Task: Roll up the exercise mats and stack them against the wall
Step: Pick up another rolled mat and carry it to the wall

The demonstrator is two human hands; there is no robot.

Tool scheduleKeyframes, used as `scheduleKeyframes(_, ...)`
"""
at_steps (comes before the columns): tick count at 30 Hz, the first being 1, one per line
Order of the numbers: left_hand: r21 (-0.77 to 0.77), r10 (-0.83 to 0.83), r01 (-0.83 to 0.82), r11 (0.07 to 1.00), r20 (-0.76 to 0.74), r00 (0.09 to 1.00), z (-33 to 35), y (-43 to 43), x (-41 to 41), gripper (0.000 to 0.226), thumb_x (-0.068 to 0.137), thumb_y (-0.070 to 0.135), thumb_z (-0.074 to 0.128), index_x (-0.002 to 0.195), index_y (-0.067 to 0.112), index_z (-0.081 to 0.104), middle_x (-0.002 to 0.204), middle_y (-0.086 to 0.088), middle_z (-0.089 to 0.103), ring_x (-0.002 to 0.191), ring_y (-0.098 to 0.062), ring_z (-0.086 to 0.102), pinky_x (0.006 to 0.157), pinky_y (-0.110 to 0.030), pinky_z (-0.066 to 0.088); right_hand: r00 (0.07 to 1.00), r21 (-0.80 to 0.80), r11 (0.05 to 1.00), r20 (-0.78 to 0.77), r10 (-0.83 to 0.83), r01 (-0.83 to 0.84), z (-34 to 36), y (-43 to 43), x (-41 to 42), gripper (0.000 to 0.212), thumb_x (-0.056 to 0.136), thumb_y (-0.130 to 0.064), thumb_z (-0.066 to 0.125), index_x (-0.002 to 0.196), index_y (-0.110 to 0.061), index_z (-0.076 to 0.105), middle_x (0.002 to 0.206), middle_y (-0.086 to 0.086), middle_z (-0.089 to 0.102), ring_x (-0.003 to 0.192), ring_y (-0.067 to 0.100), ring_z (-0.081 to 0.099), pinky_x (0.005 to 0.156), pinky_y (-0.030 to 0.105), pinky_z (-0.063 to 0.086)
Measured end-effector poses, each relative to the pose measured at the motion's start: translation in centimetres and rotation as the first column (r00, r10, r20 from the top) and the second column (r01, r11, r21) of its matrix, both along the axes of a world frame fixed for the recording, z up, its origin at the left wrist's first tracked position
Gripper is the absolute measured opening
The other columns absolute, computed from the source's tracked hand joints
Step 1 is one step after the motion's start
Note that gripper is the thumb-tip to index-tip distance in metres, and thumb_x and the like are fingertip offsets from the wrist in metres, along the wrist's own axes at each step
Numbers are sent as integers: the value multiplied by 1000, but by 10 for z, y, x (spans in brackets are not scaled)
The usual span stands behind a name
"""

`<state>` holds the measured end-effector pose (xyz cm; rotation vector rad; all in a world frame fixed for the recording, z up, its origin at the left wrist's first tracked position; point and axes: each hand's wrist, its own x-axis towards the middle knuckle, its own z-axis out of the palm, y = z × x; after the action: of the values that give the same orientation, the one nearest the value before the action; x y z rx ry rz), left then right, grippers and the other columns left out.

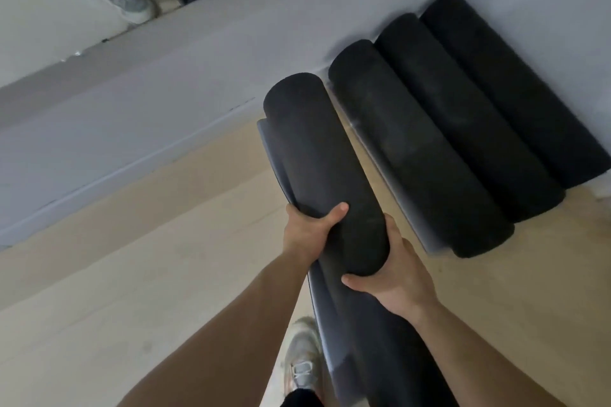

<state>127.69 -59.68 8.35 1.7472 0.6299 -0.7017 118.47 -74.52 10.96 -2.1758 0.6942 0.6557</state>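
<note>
1. Rolled exercise mat [317, 158], black: at centre, far end toward the wall [231, 43] at 12 o'clock, near end at 6 o'clock.
2. Left grip [310, 231]: wrapped round the roll from 9 o'clock, thumb on top.
3. Right grip [396, 277]: cups the near end from 4 o'clock, fingers curled round it.
4. Loose flap [277, 168], grey: slack along the roll's 9 o'clock side and trailing toward 6 o'clock by the shoe [302, 353].
5. Stacked mats [469, 122]: three rolls side by side and touching, far ends at the wall, at 2 o'clock on the wood floor [132, 274].
6. Step, as judged: placing a fourth roll.
7. Handling advice: turn the flap underneath so the weight pins it. Lower the roll parallel to its neighbour and touching it. Release only once it is settled.
</note>
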Motion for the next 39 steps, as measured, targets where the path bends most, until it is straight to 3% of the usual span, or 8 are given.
scheduleKeyframes(6,-33,137,-137,990,0,991,-112,-64,71,89,69,49,94,138,17,48,133,2,62,121,-22,62,95,-32,52,986,-157,977,59,157,-146,-110,-63,80,140,52,-69,88,161,-37,5,160,-3,37,143,29,38,112,47,42)
scheduleKeyframes(11,-28,206,-205,978,55,977,-175,-98,96,77,73,48,92,133,19,54,131,4,66,119,-19,64,103,-35,53,951,-372,885,17,309,-281,-163,-85,111,130,68,-75,78,163,-27,2,159,11,36,139,34,39,110,45,41)
scheduleKeyframes(17,37,165,-169,985,97,982,-179,-119,114,71,82,54,82,137,19,54,135,2,66,123,-21,63,109,-41,50,891,-535,781,105,441,-323,-154,-89,126,106,75,-50,87,159,-19,30,155,22,40,130,42,47,98,51,49)
scheduleKeyframes(22,249,-199,203,947,-42,979,-135,-112,113,70,95,55,66,147,13,44,147,-9,58,130,-33,57,109,-46,48,861,-442,762,-48,507,-473,-121,-96,131,94,94,-53,65,163,-22,9,164,16,24,141,36,36,106,46,44)
scheduleKeyframes(25,423,-457,446,789,-83,886,-85,-96,87,64,100,50,59,149,14,41,147,-12,57,130,-36,56,104,-44,49,847,-427,750,-77,527,-505,-80,-100,130,87,96,-53,61,162,-21,15,160,13,32,137,34,42,103,45,46)
scheduleKeyframes(28,467,-558,589,660,-221,800,-33,-70,52,65,103,52,53,154,13,39,151,-11,51,134,-34,52,104,-44,46,796,-421,699,-102,597,-578,-31,-98,131,80,97,-50,61,160,-21,21,154,13,38,133,32,47,100,43,49)
scheduleKeyframes(32,486,-460,543,685,-290,839,33,-33,13,62,104,49,51,154,14,38,150,-8,49,135,-30,50,105,-43,45,695,-401,607,-114,710,-686,42,-82,131,73,98,-46,60,157,-20,26,149,11,42,128,31,49,99,42,48)
scheduleKeyframes(39,504,-179,247,827,-181,967,142,24,-49,65,103,46,52,159,17,36,157,-6,44,141,-27,46,110,-41,42,435,-395,358,-124,892,-846,152,-10,107,55,99,-43,56,146,-21,37,138,7,45,123,28,49,98,42,46)
